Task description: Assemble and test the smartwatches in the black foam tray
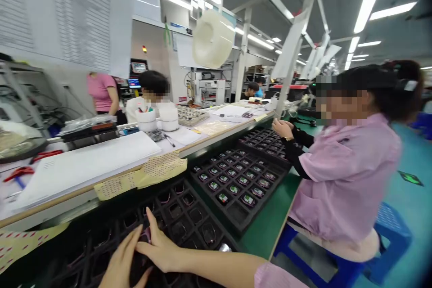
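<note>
My left hand [119, 258] and my right hand [158, 249] meet low in the view, their fingers closed around a small dark object [143, 252] with a glossy, pinkish glint. My hands partly hide it, so its exact kind is unclear. Beneath them lies a black foam tray [182, 220] with rows of square pockets, some holding dark items. My right forearm reaches in from the lower right, ending in a pink sleeve [276, 276].
A co-worker in a pink smock [344, 175] sits on a blue stool at the right, beside a black tray of small devices [236, 180]. White sheets, perforated tape strips, red-handled pliers and white cups lie along the workbench [84, 175] on the left.
</note>
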Motion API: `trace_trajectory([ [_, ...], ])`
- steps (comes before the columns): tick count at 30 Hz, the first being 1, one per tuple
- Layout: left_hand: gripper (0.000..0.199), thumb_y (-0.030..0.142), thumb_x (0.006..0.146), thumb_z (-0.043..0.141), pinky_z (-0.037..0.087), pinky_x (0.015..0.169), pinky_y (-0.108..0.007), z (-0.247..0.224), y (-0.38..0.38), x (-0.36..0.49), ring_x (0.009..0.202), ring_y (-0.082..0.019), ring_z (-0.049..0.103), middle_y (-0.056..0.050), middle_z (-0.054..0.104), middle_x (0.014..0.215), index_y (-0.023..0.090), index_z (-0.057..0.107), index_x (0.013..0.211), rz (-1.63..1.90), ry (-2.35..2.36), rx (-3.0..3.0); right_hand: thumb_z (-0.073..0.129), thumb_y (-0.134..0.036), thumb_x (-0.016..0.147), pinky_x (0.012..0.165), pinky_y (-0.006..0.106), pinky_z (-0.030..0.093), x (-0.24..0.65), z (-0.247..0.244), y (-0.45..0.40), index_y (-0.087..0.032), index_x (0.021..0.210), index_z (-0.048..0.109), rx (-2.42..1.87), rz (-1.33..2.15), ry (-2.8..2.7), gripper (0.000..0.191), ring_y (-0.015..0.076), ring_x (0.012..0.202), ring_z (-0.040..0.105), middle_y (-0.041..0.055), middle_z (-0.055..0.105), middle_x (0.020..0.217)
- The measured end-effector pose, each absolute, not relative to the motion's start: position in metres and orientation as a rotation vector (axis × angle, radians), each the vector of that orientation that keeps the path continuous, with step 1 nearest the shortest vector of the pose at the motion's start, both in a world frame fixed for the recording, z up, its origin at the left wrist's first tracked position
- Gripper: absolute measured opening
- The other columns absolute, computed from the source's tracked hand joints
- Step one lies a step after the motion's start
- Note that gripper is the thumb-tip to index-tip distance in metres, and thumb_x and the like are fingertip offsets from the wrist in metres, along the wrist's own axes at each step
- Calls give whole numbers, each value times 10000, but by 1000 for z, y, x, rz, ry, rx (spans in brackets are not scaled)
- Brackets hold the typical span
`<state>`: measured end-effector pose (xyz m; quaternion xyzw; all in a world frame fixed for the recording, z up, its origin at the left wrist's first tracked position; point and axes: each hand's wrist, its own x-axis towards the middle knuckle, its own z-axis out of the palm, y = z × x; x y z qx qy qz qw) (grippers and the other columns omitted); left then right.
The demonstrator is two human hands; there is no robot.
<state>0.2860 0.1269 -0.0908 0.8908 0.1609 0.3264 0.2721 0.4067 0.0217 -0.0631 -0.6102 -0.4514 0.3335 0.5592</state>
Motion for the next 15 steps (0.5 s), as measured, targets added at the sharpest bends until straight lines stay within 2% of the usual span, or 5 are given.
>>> trace_trajectory([
  [4, 560, 83, 644, 441, 512, 938, -380, -100, 115, 287, 1116, -237, 585, -88, 621, 1189, 202, 565, 1176, 750, 478, 2494, 587, -244, 772, 904, 437, 410, 396, -71, 16, -168, 1487, -11, -1560, 743, -1201, 936, 283, 1049, 558, 150, 580, 1173],
  [8, 643, 15, 578, 422, 511, 938, -388, -91, 101, 284, 1100, -235, 594, -111, 636, 1167, 176, 558, 1185, 682, 534, 2511, 601, -172, 726, 931, 406, 393, 392, -81, 19, -231, 1482, 108, -1435, 780, -1167, 904, 238, 1029, 564, 90, 597, 1140],
  [10, 618, 2, 570, 447, 491, 959, -440, -81, 98, 280, 1058, -252, 616, -116, 658, 1124, 169, 575, 1152, 731, 559, 2528, 650, -181, 692, 947, 388, 382, 394, -82, 22, -246, 1441, 242, -1278, 923, -1063, 856, 212, 1018, 567, 52, 611, 1082],
  [13, 523, 37, 612, 532, 409, 1028, -522, -66, 96, 273, 1006, -263, 639, -99, 685, 1065, 188, 583, 1110, 824, 541, 2517, 757, -233, 622, 857, 337, 431, 403, -76, 23, -230, 1228, 506, -1032, 1291, -822, 656, 182, 919, 597, 15, 622, 946],
  [15, 481, 106, 636, 609, 358, 1066, -535, -59, 95, 268, 1016, -260, 634, -81, 687, 1063, 203, 575, 1106, 823, 498, 2471, 805, -255, 584, 770, 289, 453, 409, -72, 22, -196, 1065, 599, -904, 1498, -716, 527, 157, 844, 608, 15, 625, 903],
])
